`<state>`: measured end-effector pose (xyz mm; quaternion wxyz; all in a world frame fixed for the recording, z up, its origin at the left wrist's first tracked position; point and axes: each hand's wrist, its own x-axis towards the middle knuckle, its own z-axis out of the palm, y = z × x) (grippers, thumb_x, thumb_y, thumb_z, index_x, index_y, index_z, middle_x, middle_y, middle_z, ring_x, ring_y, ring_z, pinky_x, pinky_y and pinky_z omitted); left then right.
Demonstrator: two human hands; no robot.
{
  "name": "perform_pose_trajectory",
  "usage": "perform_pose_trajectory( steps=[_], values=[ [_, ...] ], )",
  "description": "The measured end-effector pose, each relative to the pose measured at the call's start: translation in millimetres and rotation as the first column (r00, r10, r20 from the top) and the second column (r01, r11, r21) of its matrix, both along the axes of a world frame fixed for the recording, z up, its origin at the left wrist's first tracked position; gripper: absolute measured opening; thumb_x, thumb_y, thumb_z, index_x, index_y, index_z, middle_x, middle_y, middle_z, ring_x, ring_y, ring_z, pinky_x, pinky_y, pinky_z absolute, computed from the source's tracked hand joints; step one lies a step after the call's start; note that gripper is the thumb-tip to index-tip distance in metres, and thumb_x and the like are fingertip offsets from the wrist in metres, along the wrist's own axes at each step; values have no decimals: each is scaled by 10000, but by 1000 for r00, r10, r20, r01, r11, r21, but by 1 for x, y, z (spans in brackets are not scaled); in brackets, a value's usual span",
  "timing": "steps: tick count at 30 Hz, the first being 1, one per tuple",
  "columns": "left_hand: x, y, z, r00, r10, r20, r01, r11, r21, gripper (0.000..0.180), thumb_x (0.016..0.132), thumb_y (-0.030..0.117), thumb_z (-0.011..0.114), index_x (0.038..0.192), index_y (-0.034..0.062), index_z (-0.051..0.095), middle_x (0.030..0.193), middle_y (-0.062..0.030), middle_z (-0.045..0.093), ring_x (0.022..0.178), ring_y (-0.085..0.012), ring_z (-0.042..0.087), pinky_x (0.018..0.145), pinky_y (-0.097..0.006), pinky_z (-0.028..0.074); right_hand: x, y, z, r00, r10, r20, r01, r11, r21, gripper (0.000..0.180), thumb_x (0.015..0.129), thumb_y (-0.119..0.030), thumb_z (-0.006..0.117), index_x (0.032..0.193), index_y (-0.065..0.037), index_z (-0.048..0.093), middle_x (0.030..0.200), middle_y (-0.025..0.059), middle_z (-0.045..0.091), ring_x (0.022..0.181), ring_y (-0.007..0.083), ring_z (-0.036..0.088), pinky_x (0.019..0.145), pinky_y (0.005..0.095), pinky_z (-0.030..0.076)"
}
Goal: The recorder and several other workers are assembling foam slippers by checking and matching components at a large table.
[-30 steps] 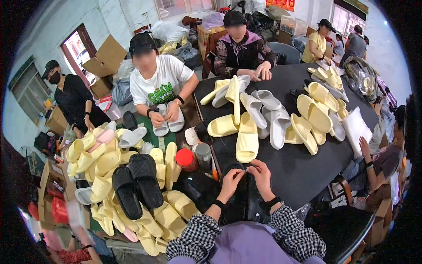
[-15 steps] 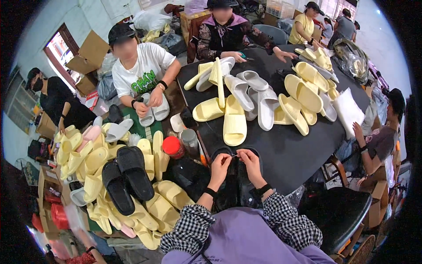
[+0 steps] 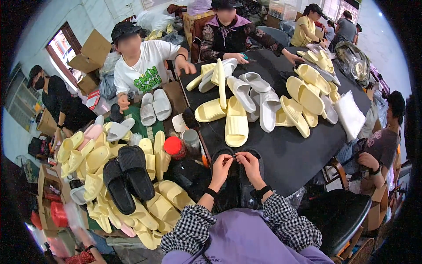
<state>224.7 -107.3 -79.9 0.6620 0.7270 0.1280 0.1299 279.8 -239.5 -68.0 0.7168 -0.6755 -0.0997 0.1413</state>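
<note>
My left hand [image 3: 222,169] and my right hand [image 3: 249,166] meet fingertip to fingertip at the near edge of the dark table [image 3: 290,165]. Both are closed in a pinch, on something too small and covered to name. Below them lies a pair of black slippers [image 3: 234,187], partly hidden by my hands and wrists. Just beyond my fingers is a yellow slipper [image 3: 236,125], lying sole down. Left of my left hand stand a jar with a red lid [image 3: 174,147] and a grey-lidded jar [image 3: 190,141].
Yellow and grey slippers [image 3: 303,94] spread over the table's far half. A large heap of yellow slippers [image 3: 94,165] on my left carries a black pair [image 3: 128,178]. Co-workers sit around the table. A white foam sheet [image 3: 350,115] lies at the right edge.
My hands stay nearly in place; the thin pale piece between my fingertips no longer shows. The co-worker in white has let go of the grey slippers, and the right-hand co-worker's hand has left the sheet.
</note>
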Motion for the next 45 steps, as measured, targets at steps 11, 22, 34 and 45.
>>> perform_pose_trajectory(
  steps=[11, 22, 34, 45],
  values=[
    [1, -3, -9, 999, -5, -50, 4, 1000, -27, 134, 911, 98, 599, 972, -22, 604, 863, -95, 630, 786, -150, 601, 717, -274, 473, -1, 3, -14, 996, 5, 85, 0, 999, -50, 150, 901, -92, 609, 986, 20, 661, 880, 56, 659, 772, 102, 600, 693, 237, 489],
    [3, 0, -8, 997, 50, 52, -57, 990, 128, 100, 926, 91, 584, 953, -6, 585, 880, -34, 535, 734, -99, 505, 663, -252, 423, 0, -1, 5, 997, 8, -79, -2, 997, 82, 112, 916, -78, 592, 993, -4, 626, 887, 17, 631, 774, 80, 588, 708, 225, 479],
    [2, 3, -9, 1000, -13, 19, 11, 997, 76, 102, 939, 95, 565, 962, -3, 581, 902, -34, 531, 779, -107, 517, 712, -248, 431, -4, 4, -1, 998, 53, 16, -53, 998, -17, 122, 909, -71, 596, 983, 16, 637, 869, 28, 633, 788, 93, 579, 731, 225, 471],
    [4, 1, -1, 999, 16, 35, -18, 996, 82, 99, 912, 74, 594, 958, -13, 587, 903, -76, 551, 792, -152, 567, 719, -281, 461, 1, -2, -2, 998, 59, -32, -57, 996, 64, 142, 914, -86, 594, 1009, 11, 635, 887, 29, 628, 792, 93, 583, 735, 231, 474]
  ],
)
